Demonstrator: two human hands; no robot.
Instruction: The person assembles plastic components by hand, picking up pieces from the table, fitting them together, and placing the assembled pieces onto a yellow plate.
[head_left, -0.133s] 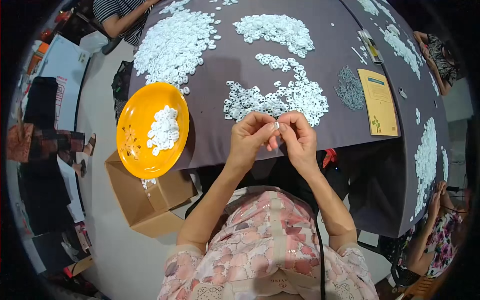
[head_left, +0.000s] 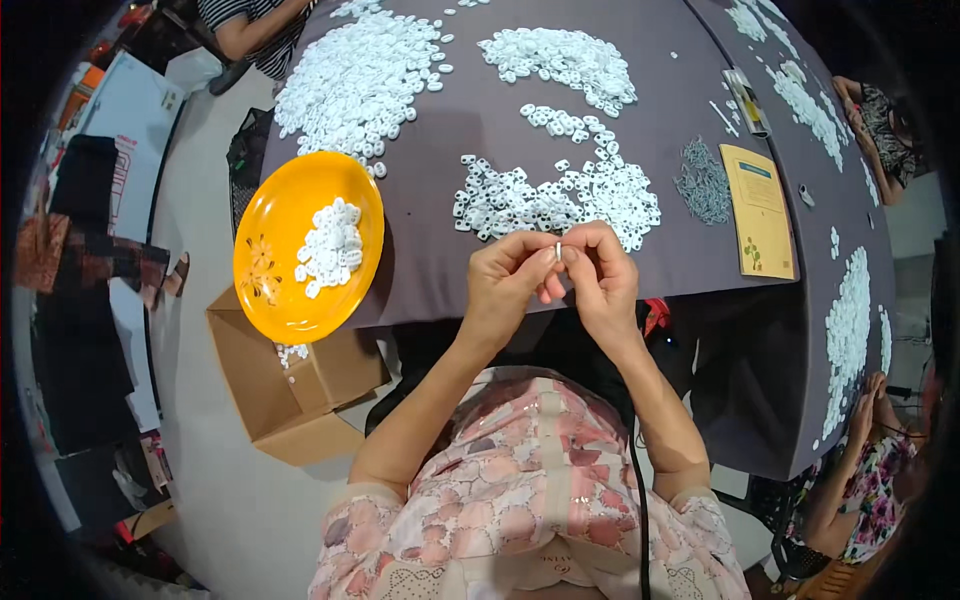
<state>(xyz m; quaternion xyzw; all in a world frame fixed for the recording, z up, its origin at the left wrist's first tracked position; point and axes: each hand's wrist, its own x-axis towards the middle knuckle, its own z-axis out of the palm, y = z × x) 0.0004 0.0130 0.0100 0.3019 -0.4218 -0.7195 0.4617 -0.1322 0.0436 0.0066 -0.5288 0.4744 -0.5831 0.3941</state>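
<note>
As seen from the head, holds a small white piece point(head_left: 558, 253) edge-on between thumbs and forefingers of left hand point(head_left: 500, 285) and right hand point(head_left: 606, 280), pinched nearly closed with other fingers curled. Hovers near the edge of a grey table point(head_left: 430, 260), just short of a pile of white pieces point(head_left: 620, 200). At left, a yellow plate point(head_left: 285, 205) with more pieces point(head_left: 328, 245), partly hiding a cardboard box point(head_left: 275, 390). At right, small grey parts point(head_left: 705, 182) heaped beside a yellow booklet point(head_left: 757, 205).

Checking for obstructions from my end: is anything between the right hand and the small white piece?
Nothing visible is. The right hand and left hand pinch the small white piece between them; the nearest pile lies just beyond.
</note>
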